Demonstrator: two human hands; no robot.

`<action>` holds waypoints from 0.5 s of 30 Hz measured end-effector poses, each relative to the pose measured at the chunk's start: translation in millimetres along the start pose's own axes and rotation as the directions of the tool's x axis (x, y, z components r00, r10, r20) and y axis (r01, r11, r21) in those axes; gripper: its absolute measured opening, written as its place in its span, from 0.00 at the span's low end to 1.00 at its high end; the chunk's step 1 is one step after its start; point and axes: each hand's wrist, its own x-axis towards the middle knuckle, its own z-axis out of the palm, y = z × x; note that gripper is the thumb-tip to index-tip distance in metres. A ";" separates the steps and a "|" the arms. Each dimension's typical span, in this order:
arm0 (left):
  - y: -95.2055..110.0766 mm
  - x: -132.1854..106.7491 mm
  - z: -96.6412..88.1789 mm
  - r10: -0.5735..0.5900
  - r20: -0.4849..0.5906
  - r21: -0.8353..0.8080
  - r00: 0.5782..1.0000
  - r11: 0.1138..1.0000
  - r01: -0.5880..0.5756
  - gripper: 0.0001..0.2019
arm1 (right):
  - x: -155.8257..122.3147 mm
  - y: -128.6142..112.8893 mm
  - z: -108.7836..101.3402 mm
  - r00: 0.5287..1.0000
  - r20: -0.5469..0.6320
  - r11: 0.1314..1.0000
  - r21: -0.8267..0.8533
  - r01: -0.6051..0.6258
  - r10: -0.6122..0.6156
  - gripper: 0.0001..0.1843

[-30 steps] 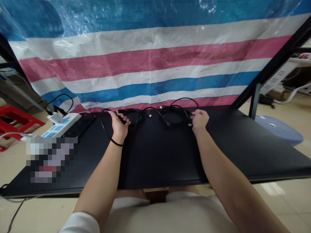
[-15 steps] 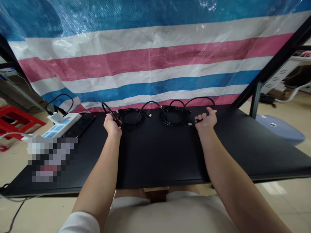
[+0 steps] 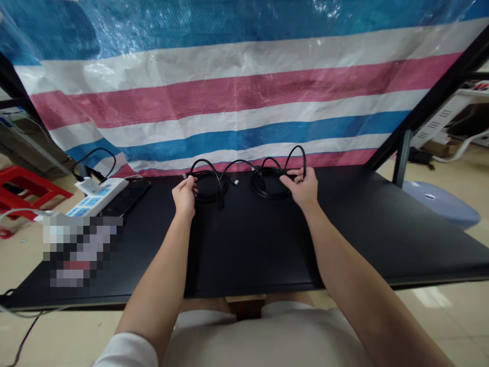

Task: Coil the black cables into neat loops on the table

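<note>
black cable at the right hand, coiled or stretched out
Mostly coiled: the black cable lies in round loops on the table, while one length arches up to the right hand.

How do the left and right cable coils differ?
The left coil has the left hand at its left side; the right coil has the right hand at its right. The right coil's arch rises higher in view than the left coil's arch. Both are black and roughly round.
</note>
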 end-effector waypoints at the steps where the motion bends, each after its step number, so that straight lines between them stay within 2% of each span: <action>1: -0.2 -0.6 0.2 0.012 0.003 0.015 1.000 1.000 -0.012 0.11 | -2.8 -0.1 1.4 0.999 0.046 0.997 -0.071 0.013 -0.009 0.27; 3: -0.4 -1.2 0.4 0.024 0.002 0.046 1.000 0.999 -0.024 0.12 | -6.1 -0.9 3.7 0.993 0.119 0.990 -0.142 0.021 -0.004 0.25; 6: -0.8 -0.6 0.0 0.036 0.005 0.094 0.999 0.995 -0.036 0.12 | -4.9 -2.0 5.3 0.988 0.155 0.997 -0.075 -0.009 0.021 0.17; 10: -0.4 -0.9 -0.2 0.011 0.035 0.111 0.999 0.994 -0.014 0.10 | 2.1 -1.4 5.2 0.992 0.106 0.994 0.081 -0.077 0.069 0.13; 15: 3.4 -7.2 2.5 -0.059 0.174 0.076 0.983 0.996 0.046 0.07 | 6.5 1.7 6.4 0.974 -0.026 0.952 0.219 -0.213 0.224 0.12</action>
